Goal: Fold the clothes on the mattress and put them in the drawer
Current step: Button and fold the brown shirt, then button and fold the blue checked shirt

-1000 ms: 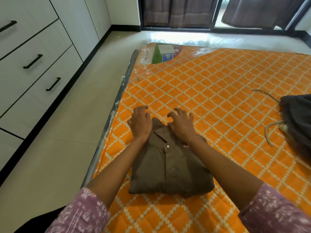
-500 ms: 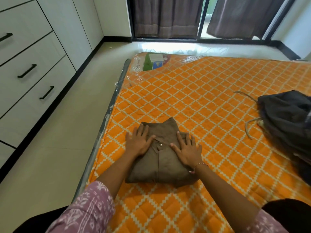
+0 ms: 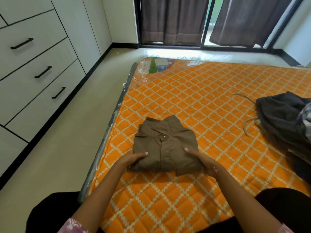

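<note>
The folded brown cotton shirt (image 3: pixel 164 145) lies near the left edge of the orange quilted mattress (image 3: pixel 210 101). The left hand (image 3: pixel 133 159) and right hand (image 3: pixel 201 159) grip its near corners, thumbs on top, fingers apparently tucked beneath. Soft and light, it will sag unless supported from underneath on both sides.

Matt cloth on a quilted mattress

Folded brown matt cotton-like shirt (image 3: pixel 164 145) with shiny snap; orange quilted fabric mattress (image 3: pixel 193 101), glossy clear plastic wrap (image 3: pixel 143 71); smooth white drawers (image 3: pixel 33 78).
</note>
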The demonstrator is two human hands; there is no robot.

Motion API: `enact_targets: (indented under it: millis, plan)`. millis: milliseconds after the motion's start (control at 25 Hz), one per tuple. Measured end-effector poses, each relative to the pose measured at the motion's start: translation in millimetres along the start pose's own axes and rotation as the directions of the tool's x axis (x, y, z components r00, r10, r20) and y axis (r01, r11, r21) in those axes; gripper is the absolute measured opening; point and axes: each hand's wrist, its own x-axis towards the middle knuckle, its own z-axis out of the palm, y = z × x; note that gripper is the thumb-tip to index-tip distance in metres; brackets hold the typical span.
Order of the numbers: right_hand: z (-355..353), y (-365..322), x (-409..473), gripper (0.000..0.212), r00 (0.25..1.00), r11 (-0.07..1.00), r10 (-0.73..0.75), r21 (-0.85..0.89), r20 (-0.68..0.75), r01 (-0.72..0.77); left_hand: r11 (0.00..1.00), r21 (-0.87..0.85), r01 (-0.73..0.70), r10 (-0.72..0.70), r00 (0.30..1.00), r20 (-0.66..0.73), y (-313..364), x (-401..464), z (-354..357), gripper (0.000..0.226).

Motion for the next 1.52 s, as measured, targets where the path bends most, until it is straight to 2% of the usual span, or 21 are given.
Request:
enact_targets:
  millis: [80,160,200,240,280,360,440,560,680,840,880,960,1040,1120,1200,1320,1360,1440,1520]
  plan:
    - [0,12,3,0.061,0.996,0.997,-0.033,0.078,0.081,0.026,0.995,-0.082,-0.065,0.076,0.988,0.132,-13,-2,-4,0.076]
    - [5,17,9,0.069,0.990,0.986,-0.134,0.105,0.040,0.129,0.990,-0.078,-0.113,0.123,0.984,0.132,-25,6,-5,0.123]
    - [9,14,16,0.064,0.984,0.977,-0.176,0.120,0.002,0.174,0.984,-0.083,-0.157,0.165,0.981,0.103,-23,14,-5,0.136]
    - [13,9,22,0.057,0.979,0.967,-0.203,0.153,-0.025,0.205,0.979,-0.091,-0.185,0.192,0.978,0.084,-17,19,-5,0.134]
    - [16,-1,32,0.055,0.972,0.957,-0.230,0.174,-0.040,0.234,0.973,-0.105,-0.204,0.211,0.975,0.066,-4,24,-8,0.122]
    - [20,-33,60,0.058,0.960,0.945,-0.272,0.168,-0.069,0.280,0.962,-0.109,-0.251,0.253,0.967,0.012,27,49,-18,0.099]
    - [22,-77,96,0.056,0.941,0.932,-0.330,0.137,-0.073,0.337,0.951,-0.093,-0.296,0.297,0.955,-0.005,70,82,-33,0.085]
    - [23,-150,157,0.051,0.912,0.909,-0.404,0.088,-0.063,0.409,0.941,-0.042,-0.337,0.334,0.940,-0.066,138,145,-56,0.080]
    - [18,-227,217,0.061,0.884,0.882,-0.463,0.070,-0.060,0.467,0.919,0.013,-0.394,0.392,0.912,-0.121,215,211,-73,0.071]
    - [12,-323,289,0.048,0.812,0.814,-0.565,0.062,-0.148,0.577,0.889,0.029,-0.456,0.452,0.869,-0.202,318,283,-81,0.054]
    - [11,-342,310,0.047,0.789,0.791,-0.584,0.086,-0.193,0.606,0.880,0.017,-0.475,0.465,0.852,-0.240,339,300,-81,0.051]
    - [6,-378,353,0.046,0.764,0.754,-0.589,0.162,-0.263,0.637,0.842,-0.123,-0.525,0.472,0.829,-0.300,370,342,-85,0.047]
    - [-1,-399,393,0.049,0.780,0.750,-0.557,0.230,-0.286,0.620,0.815,-0.282,-0.506,0.445,0.858,-0.255,379,380,-90,0.045]
    - [-5,-398,423,0.055,0.795,0.776,-0.535,0.204,-0.286,0.596,0.816,-0.358,-0.453,0.408,0.891,-0.198,366,410,-93,0.037]
    - [-8,-390,444,0.056,0.792,0.796,-0.544,0.128,-0.279,0.592,0.794,-0.452,-0.405,0.332,0.913,-0.235,350,421,-90,0.030]
    - [-6,-395,462,0.057,0.750,0.771,-0.605,0.037,-0.268,0.636,0.731,-0.547,-0.407,0.232,0.903,-0.362,340,434,-85,0.019]
    - [-3,-399,462,0.056,0.742,0.773,-0.617,-0.025,-0.264,0.634,0.717,-0.560,-0.416,0.208,0.894,-0.398,340,435,-84,0.015]
    - [4,-403,455,0.049,0.704,0.770,-0.638,-0.258,-0.313,0.583,0.718,-0.540,-0.439,0.193,0.872,-0.451,341,435,-83,0.013]
    - [5,-400,442,0.053,0.650,0.760,-0.646,-0.420,-0.401,0.497,0.762,-0.432,-0.482,0.214,0.818,-0.535,343,426,-80,0.015]
